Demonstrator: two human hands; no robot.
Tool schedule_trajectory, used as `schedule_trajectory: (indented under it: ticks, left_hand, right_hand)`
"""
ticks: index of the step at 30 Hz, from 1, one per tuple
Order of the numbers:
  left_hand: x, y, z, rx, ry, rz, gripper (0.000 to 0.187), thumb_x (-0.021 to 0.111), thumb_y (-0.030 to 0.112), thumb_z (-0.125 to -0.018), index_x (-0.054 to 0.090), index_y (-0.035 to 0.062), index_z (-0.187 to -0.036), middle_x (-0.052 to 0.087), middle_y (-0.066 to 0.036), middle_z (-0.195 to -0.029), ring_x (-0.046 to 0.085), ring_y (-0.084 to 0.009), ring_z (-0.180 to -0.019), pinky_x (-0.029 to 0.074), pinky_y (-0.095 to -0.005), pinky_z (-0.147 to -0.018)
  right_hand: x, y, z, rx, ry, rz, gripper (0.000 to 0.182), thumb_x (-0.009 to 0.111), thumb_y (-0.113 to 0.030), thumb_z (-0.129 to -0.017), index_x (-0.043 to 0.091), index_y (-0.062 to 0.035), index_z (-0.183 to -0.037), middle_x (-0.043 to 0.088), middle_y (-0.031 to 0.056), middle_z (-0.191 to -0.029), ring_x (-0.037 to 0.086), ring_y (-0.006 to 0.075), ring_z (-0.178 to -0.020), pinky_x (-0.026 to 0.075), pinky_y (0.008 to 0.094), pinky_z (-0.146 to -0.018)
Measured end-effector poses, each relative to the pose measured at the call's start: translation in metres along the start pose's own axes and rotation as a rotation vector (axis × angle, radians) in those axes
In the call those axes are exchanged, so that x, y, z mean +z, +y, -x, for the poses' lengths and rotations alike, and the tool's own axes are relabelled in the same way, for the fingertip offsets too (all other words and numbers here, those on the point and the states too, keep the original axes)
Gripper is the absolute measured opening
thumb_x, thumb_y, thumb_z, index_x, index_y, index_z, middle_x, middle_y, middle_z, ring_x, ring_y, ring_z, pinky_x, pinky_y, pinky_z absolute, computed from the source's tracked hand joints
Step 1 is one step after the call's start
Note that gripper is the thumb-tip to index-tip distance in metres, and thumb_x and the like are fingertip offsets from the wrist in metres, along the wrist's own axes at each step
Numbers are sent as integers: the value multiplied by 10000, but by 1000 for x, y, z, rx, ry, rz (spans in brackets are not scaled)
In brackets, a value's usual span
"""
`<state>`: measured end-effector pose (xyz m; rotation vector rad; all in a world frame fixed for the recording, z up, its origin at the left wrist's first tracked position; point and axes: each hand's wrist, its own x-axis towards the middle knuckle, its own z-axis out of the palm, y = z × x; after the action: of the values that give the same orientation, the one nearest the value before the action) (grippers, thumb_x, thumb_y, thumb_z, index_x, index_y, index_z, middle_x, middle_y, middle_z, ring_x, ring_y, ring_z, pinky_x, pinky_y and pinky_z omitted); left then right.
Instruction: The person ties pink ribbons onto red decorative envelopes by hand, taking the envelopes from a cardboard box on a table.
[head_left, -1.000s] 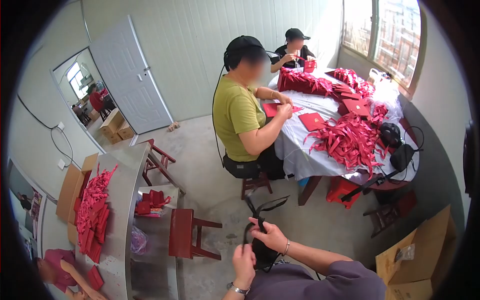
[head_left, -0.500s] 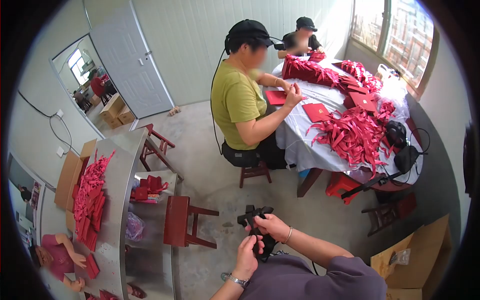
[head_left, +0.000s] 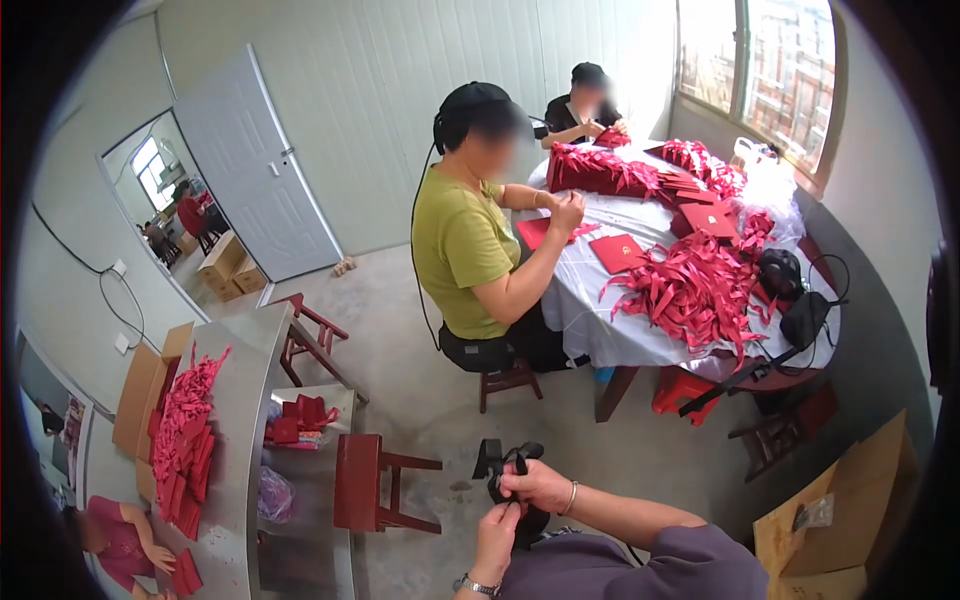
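A black strap (head_left: 488, 458) with a looped end is held in front of my body, low in the head view. My right hand (head_left: 541, 487), with a bracelet at the wrist, is closed around its upper part. Just below, my left hand (head_left: 496, 537), wearing a watch, pinches a lower part of the same strap. The two hands are close together. More black material hangs beneath them, partly hidden by my fingers.
A red wooden stool (head_left: 358, 482) stands left of my hands, beside a metal table (head_left: 238, 420) with red ribboned items. A person in a green shirt (head_left: 465, 235) sits at a round table (head_left: 570, 285) piled with red folders and ribbons. An open cardboard box (head_left: 850, 510) is at right.
The view has shifted, so the room sits lower and slightly left. Both hands still hold the strap, and its looped end has turned. The person in green has raised their hands a little.
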<state>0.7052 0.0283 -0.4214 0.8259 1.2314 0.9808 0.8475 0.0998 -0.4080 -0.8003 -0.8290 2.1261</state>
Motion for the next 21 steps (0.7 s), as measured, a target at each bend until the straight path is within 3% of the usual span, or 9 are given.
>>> schedule_trajectory:
  ticks: [1,2,4,7,10,12,14,19,21]
  left_hand:
    - [-1,3,0,45,14,-227,195,608,148,-907,663,-17,-996,675,-34,-883,610,-117,-821,471,-254,-743]
    - [-2,6,2,36,16,-228,195,608,148,-907,663,-17,-996,675,-34,-883,610,-117,-821,471,-254,-743]
    - [-6,13,7,261,65,-410,242,622,134,-895,647,-21,-1079,682,-41,-947,616,-114,-873,475,-243,-796]
    - [-43,4,17,154,158,-191,255,623,111,-905,639,-19,-1123,667,-55,-1037,605,-118,-927,476,-243,-832]
    - [-91,-15,42,102,392,-224,268,632,111,-897,631,-24,-1128,654,-51,-1011,590,-102,-894,480,-240,-795]
    - [-147,-76,61,94,523,-181,225,653,101,-874,640,-17,-1065,648,-37,-941,583,-104,-843,477,-228,-759]
    - [-230,-160,92,-123,483,-29,188,631,132,-881,635,2,-1017,634,-42,-932,578,-107,-827,473,-226,-765]
    - [-261,-208,108,-143,542,0,200,633,141,-882,629,6,-1030,630,-46,-945,575,-112,-840,470,-231,-774]
    - [-253,-245,122,-177,578,53,207,634,145,-882,626,8,-1036,627,-48,-951,573,-115,-846,469,-234,-779]
  right_hand:
    - [-6,4,-1,-35,32,-22,161,653,-200,-902,532,-94,-893,598,17,-766,514,76,-591,393,210,-503]
    - [-14,3,-1,-43,53,-22,150,653,-183,-897,529,-98,-900,591,21,-766,511,69,-629,373,196,-535]
    - [-19,-9,7,-72,164,91,168,672,-184,-871,534,-93,-901,577,9,-739,501,66,-626,362,198,-542]
    - [-31,-28,19,-88,301,299,200,708,-193,-821,577,-58,-889,592,11,-736,509,69,-608,371,210,-533]
    - [-59,-29,33,-60,304,492,263,728,-161,-791,599,5,-948,613,19,-733,574,92,-625,453,248,-591]
    - [-72,-34,50,55,325,614,312,739,-161,-774,596,37,-969,631,32,-696,606,104,-655,479,259,-622]
    - [-90,-34,68,154,361,711,318,753,-184,-759,609,29,-946,654,48,-700,609,102,-652,486,265,-626]
    - [-141,1,121,344,385,981,301,791,-304,-721,653,-40,-760,671,42,-705,614,106,-662,490,295,-633]
    - [-161,26,161,513,261,1110,328,797,-365,-724,676,-64,-777,681,38,-718,610,123,-661,484,295,-629]
